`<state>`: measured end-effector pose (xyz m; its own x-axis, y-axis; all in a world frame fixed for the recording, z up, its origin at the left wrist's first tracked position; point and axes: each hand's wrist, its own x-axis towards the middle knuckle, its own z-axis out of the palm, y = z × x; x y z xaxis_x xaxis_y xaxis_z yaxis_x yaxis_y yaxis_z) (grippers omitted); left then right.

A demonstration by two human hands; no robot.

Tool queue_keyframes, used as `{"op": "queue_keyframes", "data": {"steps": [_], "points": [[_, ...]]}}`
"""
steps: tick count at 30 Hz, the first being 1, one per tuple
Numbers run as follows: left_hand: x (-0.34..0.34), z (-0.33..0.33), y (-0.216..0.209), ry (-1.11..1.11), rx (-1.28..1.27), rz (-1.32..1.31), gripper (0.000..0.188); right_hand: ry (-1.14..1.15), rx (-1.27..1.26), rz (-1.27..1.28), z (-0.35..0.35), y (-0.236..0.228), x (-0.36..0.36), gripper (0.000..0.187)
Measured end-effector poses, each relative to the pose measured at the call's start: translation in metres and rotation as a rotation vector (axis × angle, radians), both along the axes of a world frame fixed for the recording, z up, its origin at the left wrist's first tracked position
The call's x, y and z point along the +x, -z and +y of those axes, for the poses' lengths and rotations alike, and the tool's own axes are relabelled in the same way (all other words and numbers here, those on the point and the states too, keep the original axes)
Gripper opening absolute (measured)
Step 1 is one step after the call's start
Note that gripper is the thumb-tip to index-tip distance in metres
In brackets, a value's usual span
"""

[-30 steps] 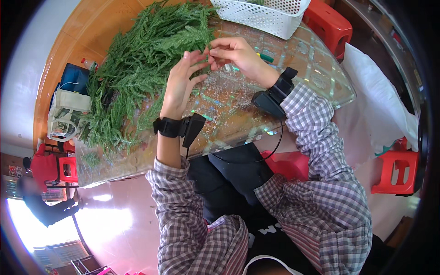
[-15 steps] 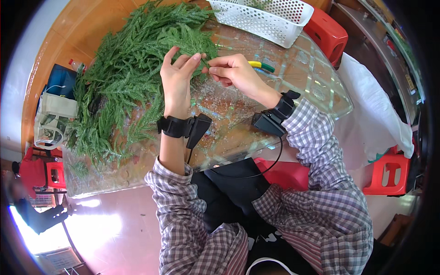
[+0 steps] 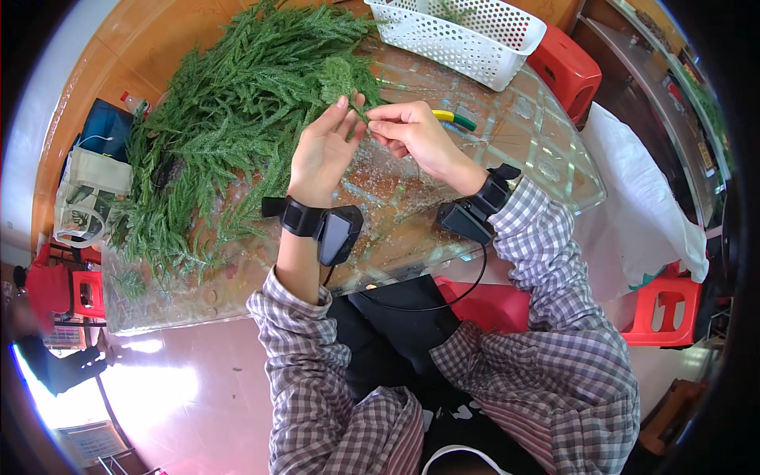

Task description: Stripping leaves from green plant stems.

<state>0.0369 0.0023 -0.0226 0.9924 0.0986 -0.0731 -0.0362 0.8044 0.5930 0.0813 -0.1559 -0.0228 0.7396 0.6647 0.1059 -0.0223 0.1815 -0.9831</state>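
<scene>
Above the table my left hand (image 3: 323, 154) has its fingers curled round a green pine sprig (image 3: 339, 79), its needled tip pointing away from me. My right hand (image 3: 421, 141) pinches the sprig's stem end between thumb and forefinger, close to my left fingertips. Part of the stem is hidden by the fingers. A large heap of green pine branches (image 3: 229, 119) lies just beyond and left of my hands. Behind my right hand rests a tool with a yellow and green handle (image 3: 455, 119); its working end is hidden.
A white perforated basket (image 3: 451, 47) stands at the far edge of the table (image 3: 522, 158), whose clear cover is strewn with small bits. Red stools (image 3: 564, 71) and a white sack (image 3: 633, 182) are on the right. Bags (image 3: 95, 174) sit at the left, and a person stands far left.
My left hand has shifted slightly right and nearer me, its raised fingers now curled in on the sprig. My right hand keeps its pinch and has moved slightly nearer me.
</scene>
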Motion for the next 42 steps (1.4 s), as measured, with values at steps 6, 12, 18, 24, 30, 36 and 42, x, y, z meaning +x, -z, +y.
{"op": "queue_keyframes", "data": {"steps": [6,12,18,24,30,36,42], "points": [[0.001,-0.003,-0.008,-0.006,0.189,-0.067,0.021,-0.006,-0.004,-0.002,-0.001,0.0,-0.001,0.017],[0.001,-0.003,-0.007,-0.15,0.444,-0.161,0.021,0.009,-0.008,0.031,0.002,0.002,-0.004,0.015],[0.002,-0.01,-0.008,-0.273,0.57,-0.179,0.024,0.012,-0.008,0.047,0.002,0.006,-0.004,0.015],[0.003,-0.011,-0.007,-0.323,0.627,-0.204,0.027,0.008,-0.024,0.102,0.002,0.004,-0.007,0.015],[0.004,-0.009,-0.004,-0.34,0.632,-0.171,0.025,-0.041,-0.042,0.189,0.002,0.009,0.002,0.015],[0.006,0.007,0.002,-0.313,0.425,-0.15,0.02,-0.107,0.005,0.15,-0.004,0.004,0.018,0.019],[0.007,0.024,0.008,-0.422,0.251,-0.131,0.017,-0.093,-0.026,0.058,-0.008,0.01,0.033,0.021]]}}
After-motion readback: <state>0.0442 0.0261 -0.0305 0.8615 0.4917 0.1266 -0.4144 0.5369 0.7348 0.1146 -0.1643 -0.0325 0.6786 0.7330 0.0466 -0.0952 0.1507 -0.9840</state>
